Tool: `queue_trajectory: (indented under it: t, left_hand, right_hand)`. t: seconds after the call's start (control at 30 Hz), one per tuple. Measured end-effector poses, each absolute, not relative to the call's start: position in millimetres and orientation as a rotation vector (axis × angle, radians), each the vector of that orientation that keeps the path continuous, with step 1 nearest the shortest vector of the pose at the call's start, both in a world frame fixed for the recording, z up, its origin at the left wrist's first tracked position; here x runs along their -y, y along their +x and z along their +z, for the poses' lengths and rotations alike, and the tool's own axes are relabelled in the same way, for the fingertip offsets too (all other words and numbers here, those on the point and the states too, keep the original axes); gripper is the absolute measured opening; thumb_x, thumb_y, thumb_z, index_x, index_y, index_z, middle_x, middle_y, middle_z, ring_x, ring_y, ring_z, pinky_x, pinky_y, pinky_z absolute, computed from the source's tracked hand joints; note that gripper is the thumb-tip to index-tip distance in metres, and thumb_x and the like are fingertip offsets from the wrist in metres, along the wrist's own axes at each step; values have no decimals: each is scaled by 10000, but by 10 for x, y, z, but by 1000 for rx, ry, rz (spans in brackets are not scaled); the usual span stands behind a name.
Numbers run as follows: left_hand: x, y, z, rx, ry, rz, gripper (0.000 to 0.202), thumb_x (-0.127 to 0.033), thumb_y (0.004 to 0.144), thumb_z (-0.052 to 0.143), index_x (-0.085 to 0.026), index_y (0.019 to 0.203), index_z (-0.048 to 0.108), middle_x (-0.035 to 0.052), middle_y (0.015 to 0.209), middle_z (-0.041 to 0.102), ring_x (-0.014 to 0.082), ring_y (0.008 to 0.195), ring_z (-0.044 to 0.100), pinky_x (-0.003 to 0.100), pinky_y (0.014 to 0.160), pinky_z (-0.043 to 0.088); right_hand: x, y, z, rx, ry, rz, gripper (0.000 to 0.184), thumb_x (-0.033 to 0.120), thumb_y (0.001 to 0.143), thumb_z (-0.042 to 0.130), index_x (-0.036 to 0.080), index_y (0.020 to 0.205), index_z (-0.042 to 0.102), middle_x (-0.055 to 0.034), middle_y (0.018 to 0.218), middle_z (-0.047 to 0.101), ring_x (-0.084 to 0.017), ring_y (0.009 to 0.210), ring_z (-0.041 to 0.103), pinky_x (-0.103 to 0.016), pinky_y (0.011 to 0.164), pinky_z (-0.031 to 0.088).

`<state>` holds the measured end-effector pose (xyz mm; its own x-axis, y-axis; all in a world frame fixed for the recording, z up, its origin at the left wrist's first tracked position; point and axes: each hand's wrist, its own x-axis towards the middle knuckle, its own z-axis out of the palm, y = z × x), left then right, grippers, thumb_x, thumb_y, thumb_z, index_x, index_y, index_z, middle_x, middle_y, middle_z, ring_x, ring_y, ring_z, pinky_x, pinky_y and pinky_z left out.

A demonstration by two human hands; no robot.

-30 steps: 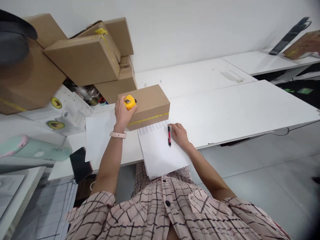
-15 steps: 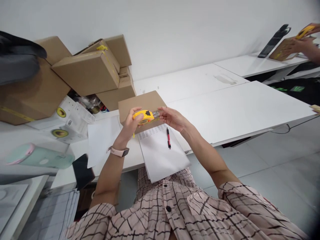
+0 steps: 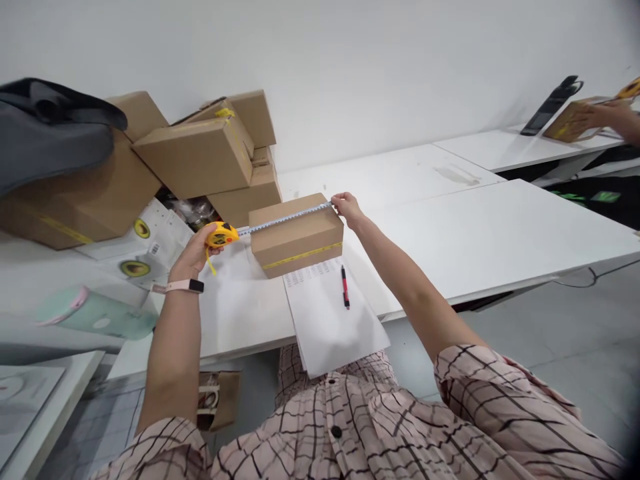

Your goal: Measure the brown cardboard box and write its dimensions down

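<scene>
My left hand [image 3: 194,253] is closed around a yellow tape measure [image 3: 223,235], off the left end of a small cardboard box [image 3: 295,233]. The blade [image 3: 290,217] is drawn out across the top of the box. At the box's right end, my right hand [image 3: 347,205] pinches the tip of the blade. A strip of yellow tape runs along the near side of the box, which lies on the white table. Printed sheets of paper [image 3: 330,327] lie in front of the box, with a red and black pen [image 3: 345,287] on them.
Cardboard boxes [image 3: 195,160] are stacked at the left against the wall, with white cartons [image 3: 145,247] below. A mint-green bottle [image 3: 95,313] lies at the left. At the far right, another person's hand [image 3: 600,117] touches a box beside a dark bottle [image 3: 553,107].
My hands have moved apart, the left one leftward with the tape measure, the right one to the far right corner of the box. The blade now stretches between them.
</scene>
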<state>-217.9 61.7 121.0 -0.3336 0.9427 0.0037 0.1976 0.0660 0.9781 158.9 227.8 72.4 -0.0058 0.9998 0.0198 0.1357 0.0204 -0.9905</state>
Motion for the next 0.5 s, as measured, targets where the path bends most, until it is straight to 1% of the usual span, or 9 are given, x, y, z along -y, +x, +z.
queue_trajectory:
  t: [0.1, 0.2, 0.27, 0.37, 0.5]
  left_hand:
    - [-656, -2253, 1162, -1607, 1075, 1230, 470, -486, 755, 695, -125, 1051, 645, 45, 790, 692, 119, 594, 539, 210, 498, 357]
    - [-742, -2222, 1158, -1564, 1111, 1216, 478, -460, 749, 707, -125, 1084, 643, 41, 829, 705, 106, 583, 551, 203, 502, 350]
    - [-802, -2192, 1161, -1548, 1138, 1189, 478, -457, 753, 706, -128, 1095, 650, 46, 851, 710, 106, 585, 557, 207, 501, 347]
    - [-857, -2176, 1138, -1538, 1151, 1148, 483, -486, 763, 684, -128, 1086, 661, 50, 839, 706, 109, 574, 539, 216, 502, 348]
    - [-872, -2184, 1077, -1549, 1147, 1146, 486, -510, 772, 653, -139, 1085, 666, 63, 874, 720, 121, 600, 548, 222, 512, 360]
  right_hand:
    - [-2247, 1513, 622, 1376, -1445, 1105, 211, 327, 767, 661, 209, 903, 551, -46, 953, 641, -181, 851, 578, -298, 721, 442]
    - [-2213, 1516, 613, 1380, -1469, 1165, 267, 341, 744, 709, 202, 915, 559, -78, 1006, 670, -211, 873, 602, -316, 715, 447]
    - [-2187, 1530, 633, 1348, -1459, 1203, 262, 341, 745, 720, 200, 885, 549, -89, 992, 674, -213, 846, 610, -322, 700, 449]
    - [-2152, 1541, 651, 1341, -1490, 1186, 273, 383, 753, 729, 204, 815, 532, -91, 935, 664, -212, 811, 600, -328, 681, 436]
    - [-2158, 1527, 597, 1382, -1517, 1104, 316, 433, 770, 721, 216, 739, 492, -63, 849, 636, -197, 788, 571, -318, 669, 409]
